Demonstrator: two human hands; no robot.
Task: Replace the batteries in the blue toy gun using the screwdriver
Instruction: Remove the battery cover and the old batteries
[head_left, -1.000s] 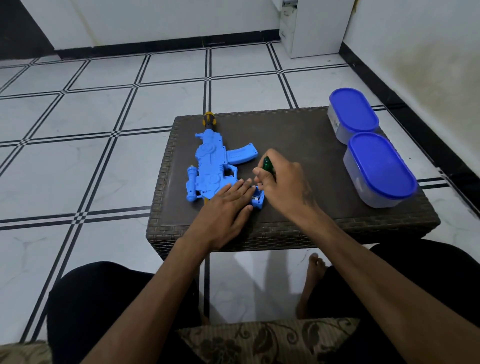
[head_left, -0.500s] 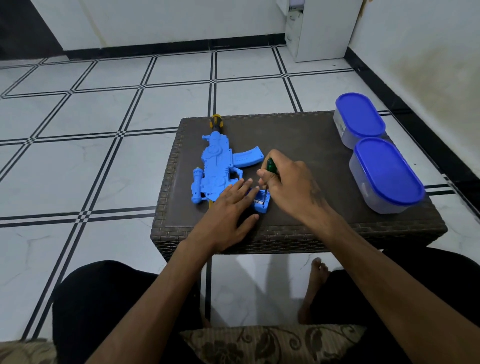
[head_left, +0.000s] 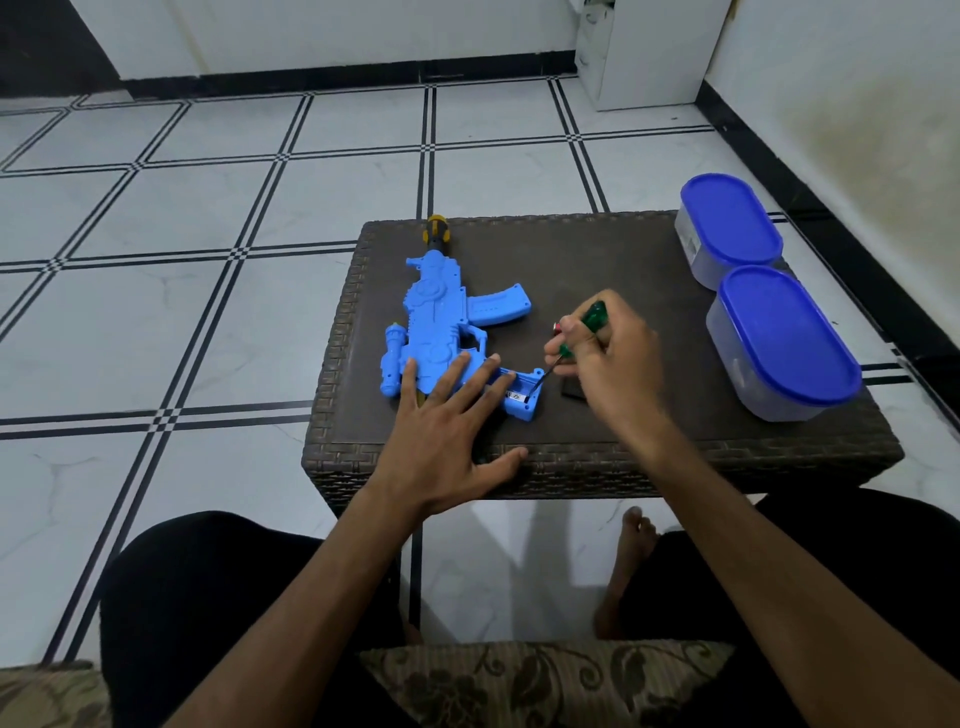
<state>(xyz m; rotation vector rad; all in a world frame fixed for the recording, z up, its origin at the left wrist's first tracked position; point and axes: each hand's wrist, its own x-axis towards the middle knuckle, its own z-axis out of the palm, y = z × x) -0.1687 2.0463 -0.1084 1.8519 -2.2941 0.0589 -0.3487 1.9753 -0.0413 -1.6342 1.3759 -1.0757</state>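
Observation:
The blue toy gun (head_left: 441, 322) lies flat on the dark wicker table (head_left: 597, 260), its yellow-tipped muzzle pointing away from me. My left hand (head_left: 447, 431) presses flat on the gun's rear part with straight fingers. The battery compartment (head_left: 522, 397) at the stock end is open, and a battery shows inside. My right hand (head_left: 602, 358) grips a green-handled screwdriver (head_left: 584, 327), whose tip touches the compartment's right edge. A small dark flat piece (head_left: 574, 388) lies on the table just under my right hand.
Two clear tubs with blue lids stand at the table's right side, one far (head_left: 730, 223) and one near (head_left: 784, 338). A small red object (head_left: 556, 327) peeks out beyond my right thumb. White tiled floor surrounds the table; my knees and a patterned cushion are below.
My right hand has lifted and shifted right with the screwdriver, uncovering the open battery compartment. My left hand has stayed pressed on the gun.

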